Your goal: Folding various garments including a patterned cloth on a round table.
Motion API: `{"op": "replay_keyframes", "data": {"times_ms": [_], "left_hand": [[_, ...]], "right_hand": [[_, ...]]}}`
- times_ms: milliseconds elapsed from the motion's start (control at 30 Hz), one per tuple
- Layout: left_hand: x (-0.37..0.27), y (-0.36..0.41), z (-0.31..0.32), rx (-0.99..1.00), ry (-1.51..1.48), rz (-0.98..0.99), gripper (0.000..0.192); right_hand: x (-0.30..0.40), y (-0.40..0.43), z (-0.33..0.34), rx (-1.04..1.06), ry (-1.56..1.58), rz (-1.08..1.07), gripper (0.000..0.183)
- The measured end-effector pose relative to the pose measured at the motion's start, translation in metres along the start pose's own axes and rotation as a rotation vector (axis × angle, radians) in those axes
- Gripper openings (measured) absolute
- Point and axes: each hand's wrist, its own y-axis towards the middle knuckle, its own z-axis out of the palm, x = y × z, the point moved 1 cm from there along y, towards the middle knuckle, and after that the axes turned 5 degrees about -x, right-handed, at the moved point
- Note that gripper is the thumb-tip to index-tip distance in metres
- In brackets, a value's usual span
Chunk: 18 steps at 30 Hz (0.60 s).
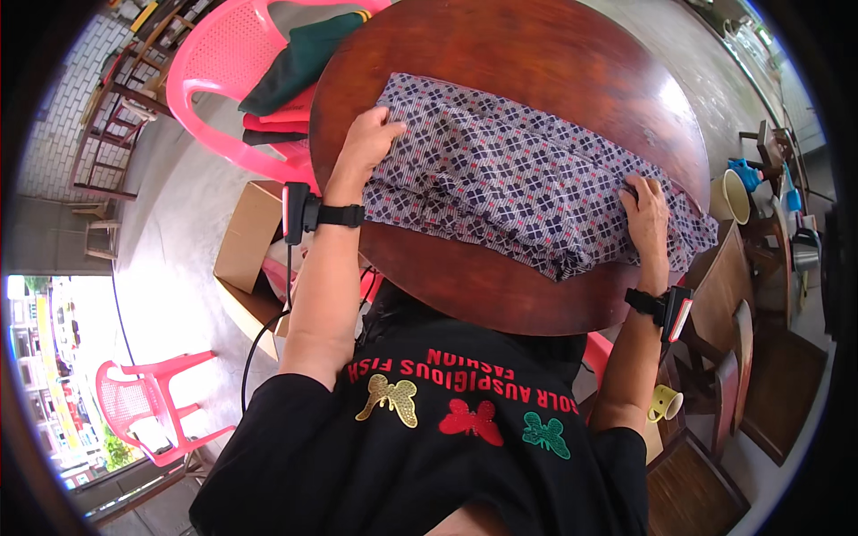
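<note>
A grey-and-navy patterned cloth (496,167) with small red squares lies lengthwise on a round wooden table (536,40). It is layered and wrinkled, with a bunched fold along its near edge. My left hand (371,142) is at the cloth's left end, its fingers bent on the edge there. Toward the other end, my right hand (647,209) pinches the fabric between thumb and fingers. The cloth's right tip reaches the table's rim. Whatever lies beneath the cloth is hidden.
To the left stands a pink plastic chair (221,60) bearing folded clothes (301,67). An open cardboard box (248,234) sits on the floor below it. Wooden chairs (724,275), a cream bucket (729,197) and a yellow mug (663,404) are at the right. Another pink chair (161,409) stands lower left.
</note>
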Motion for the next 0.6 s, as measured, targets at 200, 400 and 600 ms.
{"op": "replay_keyframes", "data": {"times_ms": [200, 400, 600], "left_hand": [[-0.017, 0.016, -0.016, -0.257, 0.053, 0.256, 0.029], [-0.001, 0.007, 0.004, -0.173, 0.52, -0.026, 0.035], [-0.027, -0.007, 0.024, -0.627, 0.763, 0.338, 0.024]], "right_hand": [[-0.007, -0.002, 0.009, -0.012, -0.02, 0.025, 0.025], [0.001, -0.005, 0.014, -0.019, -0.134, 0.055, 0.025], [-0.003, -0.008, 0.01, -0.094, -0.146, 0.073, 0.021]]}}
